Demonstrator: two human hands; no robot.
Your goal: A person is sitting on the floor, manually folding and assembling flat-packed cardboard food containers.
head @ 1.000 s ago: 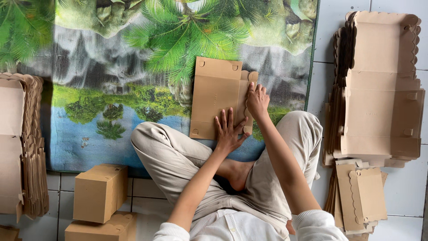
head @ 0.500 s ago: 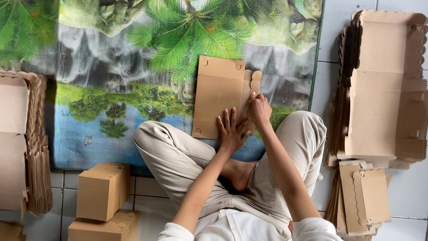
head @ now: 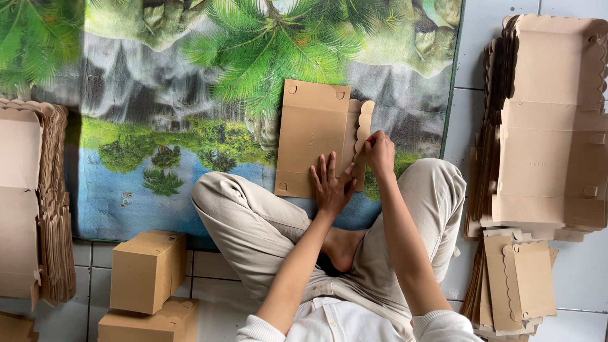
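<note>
Printed fabric, a mat [head: 158,126] with palms and a lake, covers most of the tiled floor [head: 468,114] and runs well beyond the hands on the far side and to the person's left, ending at a straight green edge just right of the work. Beyond that edge, well apart from the right hand, stands a tall stack of flat cardboard blanks [head: 544,126] with scalloped rims, and nearer the person a smaller pile of folded blanks [head: 519,285]. Far to the left, another stack of blanks [head: 28,202] leans at the frame edge. Two finished brown boxes [head: 145,272] sit on the tiles, left of the bent knee. The person sits cross-legged, legs in pale trousers [head: 253,221] just below the hands.

Directly under the hands lies the flat cardboard sheet [head: 313,136], long side pointing away from the person, its near edge just beyond the knees. Its right side carries a scalloped flap [head: 363,123], partly lifted off the sheet. The left hand [head: 330,187] lies flat, fingers spread, pressing the sheet's near right corner. The right hand [head: 379,152] is pinched together on the scalloped flap at its lower part, fingertips closed on the card. Open mat lies beyond the sheet's far edge and to its left.
</note>
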